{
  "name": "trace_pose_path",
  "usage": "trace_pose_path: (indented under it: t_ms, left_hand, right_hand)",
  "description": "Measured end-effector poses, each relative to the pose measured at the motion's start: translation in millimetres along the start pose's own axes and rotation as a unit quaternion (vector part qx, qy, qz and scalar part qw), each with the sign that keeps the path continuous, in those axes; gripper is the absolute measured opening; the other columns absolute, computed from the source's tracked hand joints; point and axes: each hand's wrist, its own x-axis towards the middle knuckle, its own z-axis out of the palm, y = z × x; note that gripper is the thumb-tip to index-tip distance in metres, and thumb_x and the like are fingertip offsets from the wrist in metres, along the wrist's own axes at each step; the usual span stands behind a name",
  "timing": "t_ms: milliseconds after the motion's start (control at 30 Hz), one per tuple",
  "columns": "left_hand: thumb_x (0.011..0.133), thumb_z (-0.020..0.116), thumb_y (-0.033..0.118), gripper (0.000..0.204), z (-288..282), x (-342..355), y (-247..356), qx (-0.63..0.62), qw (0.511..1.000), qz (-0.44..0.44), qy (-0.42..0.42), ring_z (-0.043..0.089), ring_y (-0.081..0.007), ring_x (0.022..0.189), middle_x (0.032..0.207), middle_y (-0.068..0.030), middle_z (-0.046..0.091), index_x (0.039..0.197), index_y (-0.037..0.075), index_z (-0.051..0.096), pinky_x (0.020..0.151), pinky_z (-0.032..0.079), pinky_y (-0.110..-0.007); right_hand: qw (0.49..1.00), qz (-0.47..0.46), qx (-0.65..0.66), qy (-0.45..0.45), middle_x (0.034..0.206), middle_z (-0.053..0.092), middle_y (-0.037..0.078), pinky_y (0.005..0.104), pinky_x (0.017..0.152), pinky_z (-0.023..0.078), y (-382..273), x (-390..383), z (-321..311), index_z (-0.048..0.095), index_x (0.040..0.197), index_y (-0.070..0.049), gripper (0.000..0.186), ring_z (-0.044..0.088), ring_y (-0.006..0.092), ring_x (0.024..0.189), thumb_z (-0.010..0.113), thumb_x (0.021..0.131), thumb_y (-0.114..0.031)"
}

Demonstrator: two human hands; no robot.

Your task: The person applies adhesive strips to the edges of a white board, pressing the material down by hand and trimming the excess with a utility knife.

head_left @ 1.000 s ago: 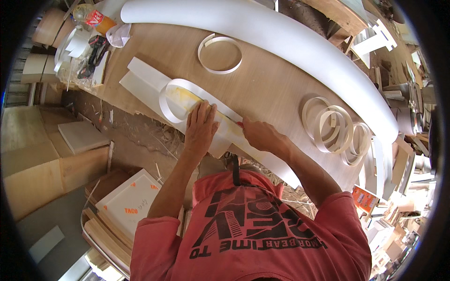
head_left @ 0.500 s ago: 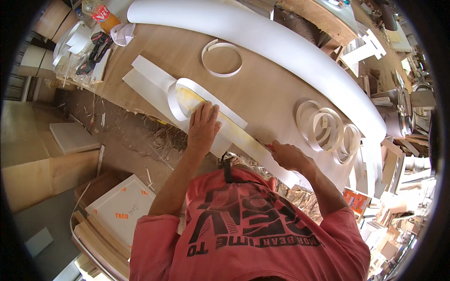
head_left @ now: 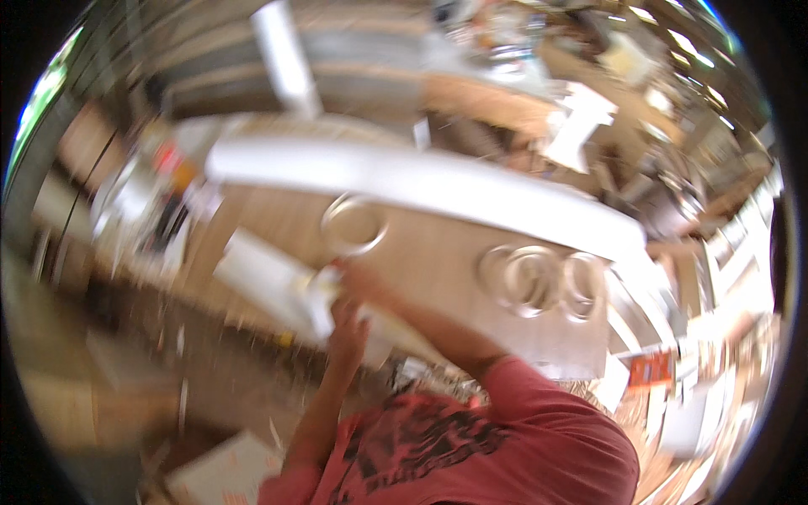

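Both hands are close together over a long, narrow white board point(head_left: 265, 271) lying at the near edge of the brown worktable point(head_left: 429, 257). My left hand point(head_left: 347, 330) is at a curled white strip point(head_left: 321, 310) on the board; blur hides how its fingers sit. Just beyond it, my right hand point(head_left: 362, 284) is closed, with a small red-handled tool point(head_left: 338, 263) showing at its fingertips. The tool's working end is too smeared to make out. Yellowish patches show on the board beside the hands.
A long, curved white panel point(head_left: 421, 181) lies along the table's far side. One pale ring point(head_left: 324, 227) lies beyond the hands, and several more rings point(head_left: 530, 290) are to the right. A bottle of orange liquid point(head_left: 175, 168) and a dark power tool point(head_left: 167, 223) stand at the left.
My right hand has swung left from the board's right part to beside my left hand. The view has tilted up and blurred. The curled strip's loop looks smaller, partly behind the hands.
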Motion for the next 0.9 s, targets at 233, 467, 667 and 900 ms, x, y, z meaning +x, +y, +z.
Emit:
trace_pose_path:
  t_ms: [233,467,667,900]
  left_hand:
    - [0.079,0.066,0.016,0.040,4,5,15,0.044,0.997,0.056,0.006,0.041,-0.0414,0.119,0.124,-0.0233,0.044,0.113,0.000,0.052,0.100,0.034,-0.052]
    - [0.084,0.061,0.021,0.041,8,15,9,0.088,0.995,0.048,-0.027,0.040,-0.0461,0.118,0.126,-0.0267,0.042,0.117,-0.002,0.053,0.099,0.033,-0.053]
    - [0.080,0.064,0.018,0.041,2,18,14,0.135,0.987,0.047,-0.071,0.040,-0.0413,0.118,0.123,-0.0225,0.042,0.115,-0.001,0.052,0.101,0.034,-0.050]
    - [0.085,0.060,0.016,0.034,-6,17,10,0.115,0.991,0.047,-0.042,0.041,-0.0399,0.118,0.123,-0.0218,0.043,0.112,-0.002,0.054,0.099,0.034,-0.049]
  right_hand:
    - [0.948,0.043,0.279,0.145,0.071,0.057,0.014,0.0372,0.057,0.049,-28,-35,-72,0.046,0.108,-0.003,0.030,0.060,0.0240,0.062,0.058,0.083,-0.015]
    - [0.944,0.217,0.216,0.127,0.081,0.054,0.006,0.0298,0.052,0.044,-46,-106,-125,0.046,0.110,-0.005,0.031,0.052,0.0131,0.064,0.061,0.085,-0.016]
    - [0.935,0.189,0.233,0.192,0.081,0.056,0.014,0.0383,0.068,0.044,-87,-94,-144,0.047,0.109,-0.004,0.035,0.055,0.0240,0.074,0.061,0.087,-0.027]
    - [0.952,0.177,0.094,0.231,0.087,0.061,0.023,0.0431,0.072,0.045,-75,-78,-250,0.047,0.104,-0.002,0.033,0.060,0.0398,0.082,0.059,0.085,-0.027]
